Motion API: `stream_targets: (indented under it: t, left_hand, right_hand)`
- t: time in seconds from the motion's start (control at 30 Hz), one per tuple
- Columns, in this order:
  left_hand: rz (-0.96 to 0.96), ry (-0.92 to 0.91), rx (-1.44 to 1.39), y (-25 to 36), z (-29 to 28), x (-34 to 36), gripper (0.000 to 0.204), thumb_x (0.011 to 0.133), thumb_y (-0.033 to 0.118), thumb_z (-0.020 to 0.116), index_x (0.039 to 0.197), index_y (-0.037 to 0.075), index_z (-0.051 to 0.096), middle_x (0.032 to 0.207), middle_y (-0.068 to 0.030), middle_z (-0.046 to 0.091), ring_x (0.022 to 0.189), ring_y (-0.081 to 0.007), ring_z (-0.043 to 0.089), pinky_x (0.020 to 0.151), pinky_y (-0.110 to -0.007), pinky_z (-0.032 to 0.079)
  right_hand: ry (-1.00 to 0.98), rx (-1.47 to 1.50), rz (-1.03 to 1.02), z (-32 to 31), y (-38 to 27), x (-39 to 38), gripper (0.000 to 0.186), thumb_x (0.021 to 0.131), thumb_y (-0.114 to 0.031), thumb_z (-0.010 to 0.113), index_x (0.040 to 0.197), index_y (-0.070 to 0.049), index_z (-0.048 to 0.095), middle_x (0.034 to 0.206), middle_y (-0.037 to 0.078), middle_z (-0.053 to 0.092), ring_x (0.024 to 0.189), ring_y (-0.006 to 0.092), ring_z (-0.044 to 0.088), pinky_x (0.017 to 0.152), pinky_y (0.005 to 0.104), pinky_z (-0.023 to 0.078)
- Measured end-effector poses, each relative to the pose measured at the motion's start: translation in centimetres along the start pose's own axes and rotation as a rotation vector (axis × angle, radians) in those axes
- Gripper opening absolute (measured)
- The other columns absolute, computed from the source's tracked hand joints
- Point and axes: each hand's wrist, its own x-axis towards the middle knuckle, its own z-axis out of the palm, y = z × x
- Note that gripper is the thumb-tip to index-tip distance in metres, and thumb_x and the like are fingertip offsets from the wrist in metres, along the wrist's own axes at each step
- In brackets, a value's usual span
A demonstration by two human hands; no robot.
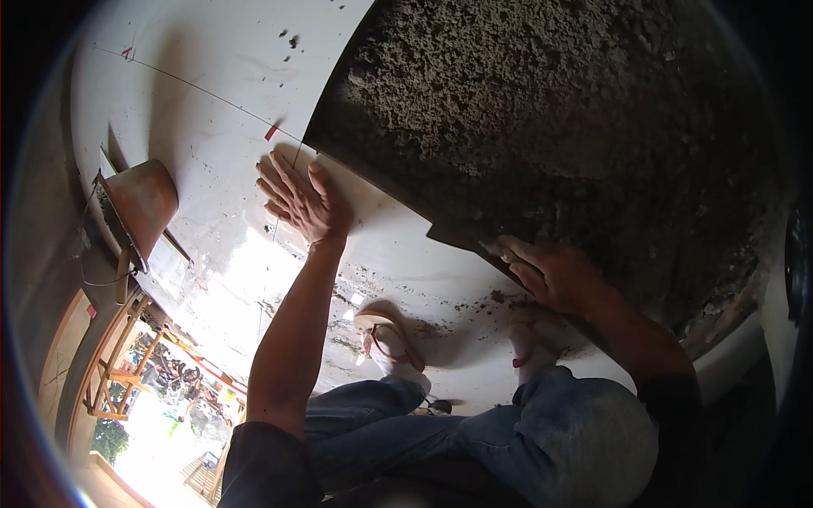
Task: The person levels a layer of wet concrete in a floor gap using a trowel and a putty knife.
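My left hand (301, 203) lies flat with fingers spread on the white floor tile (385, 216), near a joint between tiles. At the tile's edge, my right hand (550, 273) is closed around what looks like a trowel (457, 238); its dark blade points left, and its handle is mostly hidden by the fingers. Beyond that edge spreads a bed of rough grey mortar (508, 93), partly in shadow. A small red tile wedge (271, 132) sits at the joint beyond my left hand.
A reddish-brown bucket (152, 203) with a wire handle stands on the left, grey material inside. Another red wedge (128, 53) is at the far left. My sandalled feet (389, 343) are on the tiles, amid crumbs of mortar. Wooden framing (127, 377) stands by a bright opening.
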Motion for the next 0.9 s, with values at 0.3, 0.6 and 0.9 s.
stream_targets:
  t: [0.3,0.6,0.9]
  left_hand:
    - [0.022,-0.025,-0.002,0.3,-0.2,0.2,0.076,0.095,0.060,0.025,0.153,0.012,0.014,0.158,-0.0187,0.008,0.146,-0.0406,0.001,0.113,-0.058,-0.003]
    - [0.018,-0.049,-0.036,0.3,-0.2,0.3,0.074,0.097,0.058,0.021,0.153,0.012,0.013,0.159,-0.0176,0.007,0.146,-0.0401,-0.001,0.113,-0.058,-0.006]
    - [0.026,-0.073,0.008,0.1,-0.1,0.2,0.066,0.099,0.049,0.021,0.153,0.013,0.011,0.159,-0.0167,0.005,0.146,-0.0401,-0.001,0.112,-0.060,-0.005]
  right_hand:
    - [0.108,0.103,-0.184,0.5,-0.5,4.5,0.043,0.094,-0.032,0.055,0.134,-0.016,0.052,0.085,0.018,0.067,0.075,0.0376,0.066,0.066,0.0465,0.052]
    - [-0.120,0.036,-0.038,-2.9,-5.3,8.9,0.041,0.094,-0.025,0.055,0.132,-0.008,0.053,0.115,0.017,0.064,0.099,0.0347,0.065,0.084,0.0411,0.053]
    - [-0.116,0.015,-0.062,-3.5,-6.2,10.5,0.040,0.093,-0.026,0.057,0.130,-0.009,0.054,0.104,0.014,0.068,0.091,0.0360,0.066,0.079,0.0430,0.053]
